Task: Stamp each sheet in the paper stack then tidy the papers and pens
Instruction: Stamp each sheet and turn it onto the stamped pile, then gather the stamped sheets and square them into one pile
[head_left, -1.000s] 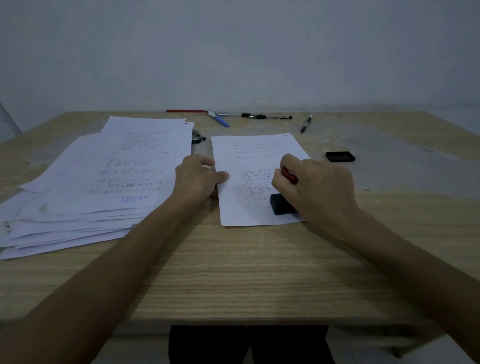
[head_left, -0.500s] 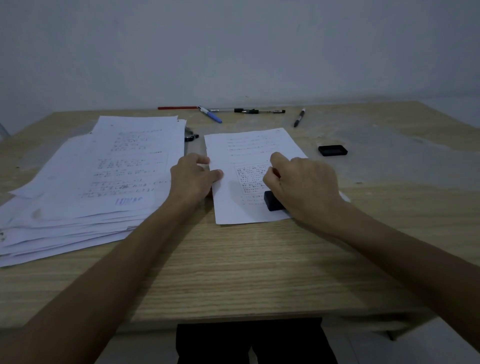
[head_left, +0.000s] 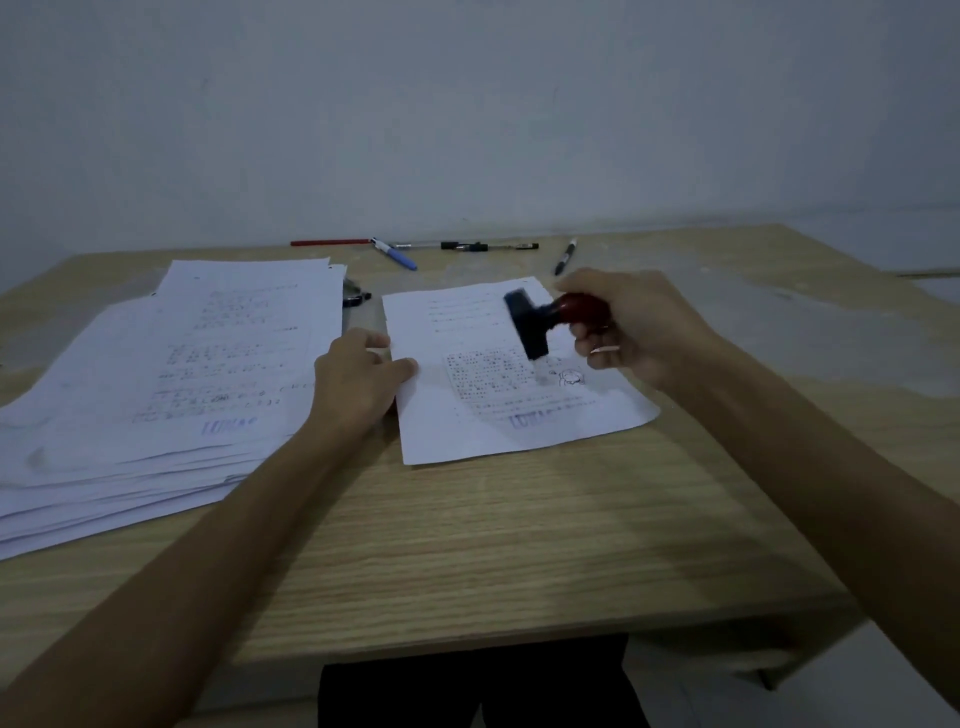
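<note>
While I watched through the head camera, the wooden bench (head_left: 519, 545) filled most of the view, running back to a pale wall. On its left side lay the big loose paper stack (head_left: 156, 395), its sheets fanned unevenly, with a blue stamp mark showing near the lower edge of the top page. To the right of the stack, apart from it, a single sheet (head_left: 498, 415) lay flat and slightly turned, printed with lines of text and a dense block, and it carried a faint blue mark low down. My left hand (head_left: 358, 384) rested at the sheet's left edge, the fingers curled and the thumb lying on the paper, pinning it to the bench. My right hand (head_left: 639, 327) hung above the sheet's upper right part with its fingers wrapped around the red knob of the stamp (head_left: 540, 322); the stamp was tipped on its side, clear of the paper, its dark rectangular base facing left and blurred. Along the far edge of the bench were the pens: a red pen (head_left: 330, 242), a blue-capped pen (head_left: 396, 254) angled beside it, a black pen (head_left: 488, 246) lying crosswise, and another black pen (head_left: 565, 256) tilted on its own, further right. A small dark object (head_left: 356, 295) peeked from behind the stack's far right corner; I could not tell what it was.
</note>
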